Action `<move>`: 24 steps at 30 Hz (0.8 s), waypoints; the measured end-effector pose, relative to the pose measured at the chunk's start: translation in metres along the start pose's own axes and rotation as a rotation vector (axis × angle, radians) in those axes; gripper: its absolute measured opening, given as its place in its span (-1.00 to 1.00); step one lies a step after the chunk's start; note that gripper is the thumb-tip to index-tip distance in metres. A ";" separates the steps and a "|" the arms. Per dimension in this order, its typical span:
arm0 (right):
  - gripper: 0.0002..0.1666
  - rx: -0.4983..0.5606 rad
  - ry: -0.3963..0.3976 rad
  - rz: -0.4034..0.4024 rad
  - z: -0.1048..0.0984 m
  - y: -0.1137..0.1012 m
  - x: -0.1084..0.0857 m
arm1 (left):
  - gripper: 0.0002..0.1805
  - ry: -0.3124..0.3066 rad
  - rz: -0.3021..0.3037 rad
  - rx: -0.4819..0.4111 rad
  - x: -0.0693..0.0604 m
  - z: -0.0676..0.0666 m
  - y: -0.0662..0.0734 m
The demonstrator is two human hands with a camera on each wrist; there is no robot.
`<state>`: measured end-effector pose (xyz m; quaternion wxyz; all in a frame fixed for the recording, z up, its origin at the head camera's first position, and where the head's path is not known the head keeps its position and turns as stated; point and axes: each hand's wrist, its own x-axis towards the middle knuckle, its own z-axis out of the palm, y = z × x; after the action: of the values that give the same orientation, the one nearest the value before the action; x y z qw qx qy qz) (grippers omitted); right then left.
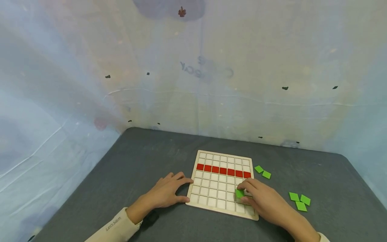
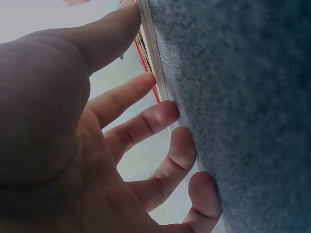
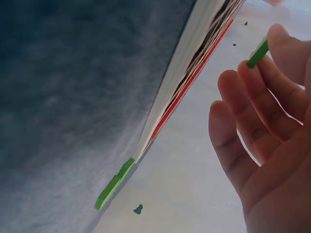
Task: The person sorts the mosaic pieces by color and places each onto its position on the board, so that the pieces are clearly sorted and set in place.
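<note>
A pale wooden grid board (image 1: 213, 185) lies on the dark table, with a row of red square tiles (image 1: 223, 171) across its upper part. Over the board's lower right, my right hand (image 1: 267, 201) pinches a green square tile (image 1: 239, 193) between thumb and fingers. The right wrist view shows this tile (image 3: 258, 53) apart from the board, its other fingers loosely bent. My left hand (image 1: 164, 192) rests at the board's left edge, thumb and index finger spread and touching the rim. In the left wrist view its other fingers reach down towards the tabletop beside the board edge (image 2: 154, 53).
Two green tiles (image 1: 266, 174) lie just off the board's upper right corner. Farther right sits a group of three green tiles (image 1: 294, 196). The grey tabletop (image 1: 151, 151) meets a pale hanging sheet (image 1: 211, 117) at the back and sides.
</note>
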<state>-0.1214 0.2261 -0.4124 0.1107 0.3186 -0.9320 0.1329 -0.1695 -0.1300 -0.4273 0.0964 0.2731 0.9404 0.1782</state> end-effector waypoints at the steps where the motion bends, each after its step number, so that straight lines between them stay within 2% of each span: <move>1: -0.66 -0.002 -0.002 -0.002 0.000 0.000 0.002 | -0.33 0.001 0.001 0.001 0.000 0.000 0.000; 6: -0.65 -0.007 -0.015 -0.019 -0.002 -0.001 0.010 | -0.33 -0.004 0.005 -0.001 0.001 0.000 0.000; 15: -0.66 -0.013 -0.036 0.008 -0.001 -0.002 0.022 | -0.33 -0.002 0.013 -0.004 0.000 0.001 0.000; 24: -0.69 -0.012 -0.042 -0.012 -0.001 -0.003 0.033 | -0.33 -0.010 0.008 -0.020 -0.001 -0.001 0.002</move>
<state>-0.1454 0.2053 -0.4015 0.0939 0.3265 -0.9329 0.1197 -0.1685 -0.1293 -0.4259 0.1031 0.2766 0.9371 0.1866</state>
